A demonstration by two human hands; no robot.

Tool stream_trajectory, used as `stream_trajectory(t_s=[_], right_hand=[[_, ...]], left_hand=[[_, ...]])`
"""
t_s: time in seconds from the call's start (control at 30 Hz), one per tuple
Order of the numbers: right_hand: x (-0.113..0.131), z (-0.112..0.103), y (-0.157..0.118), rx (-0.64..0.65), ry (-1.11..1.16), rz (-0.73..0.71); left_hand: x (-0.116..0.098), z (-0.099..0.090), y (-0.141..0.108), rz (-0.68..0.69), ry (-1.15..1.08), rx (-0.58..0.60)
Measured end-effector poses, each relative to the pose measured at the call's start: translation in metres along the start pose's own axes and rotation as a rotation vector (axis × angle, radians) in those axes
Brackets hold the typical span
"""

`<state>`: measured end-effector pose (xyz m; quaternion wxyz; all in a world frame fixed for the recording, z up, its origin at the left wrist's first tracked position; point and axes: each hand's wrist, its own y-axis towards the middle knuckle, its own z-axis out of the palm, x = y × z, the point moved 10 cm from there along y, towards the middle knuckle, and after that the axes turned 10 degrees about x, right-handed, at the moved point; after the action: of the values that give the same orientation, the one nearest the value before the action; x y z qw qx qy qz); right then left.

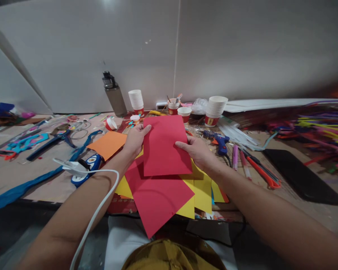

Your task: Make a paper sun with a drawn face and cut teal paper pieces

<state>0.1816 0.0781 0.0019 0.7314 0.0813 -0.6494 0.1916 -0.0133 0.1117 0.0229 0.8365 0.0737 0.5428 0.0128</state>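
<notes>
A red sheet [166, 150] is held up between my two hands above the table. My left hand [135, 140] grips its left edge, thumb on the front face. At its right edge, my right hand [197, 150] pinches it, thumb in front and fingers behind. Beneath lies another red sheet [160, 202], its corner jutting past the table's front edge. Yellow sheets [202, 193] are spread under that one. An orange sheet [108, 144] lies left of my left hand.
Stacked paper cups [215, 108], a tilted bottle [114, 95] and a cup with brushes [173, 106] stand along the back. A blue glue gun [222, 144], markers [235, 157] and a black phone [302, 174] lie right. Pliers [52, 144] and a blue power strip [87, 170] lie left.
</notes>
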Motion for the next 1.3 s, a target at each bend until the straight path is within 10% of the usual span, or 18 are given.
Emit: stream_trajectory(t_s=[0.57,0.83,1.0,1.3], right_hand=[[0.022,-0.004,-0.005,-0.037,-0.304,-0.169],[0.004,0.009,0.002,0.1,0.037,-0.081],[-0.001,0.013,0.01,0.155,0.092,-0.101],[0.01,0.097,-0.05,0.739,-1.042,-0.375]], left_hand=[[-0.011,-0.001,0.002,0.145,0.025,0.012],[-0.024,-0.003,-0.005,0.15,0.062,-0.039],[-0.034,-0.035,0.006,0.122,-0.082,-0.138],[-0.038,-0.07,0.013,0.114,-0.163,-0.218]])
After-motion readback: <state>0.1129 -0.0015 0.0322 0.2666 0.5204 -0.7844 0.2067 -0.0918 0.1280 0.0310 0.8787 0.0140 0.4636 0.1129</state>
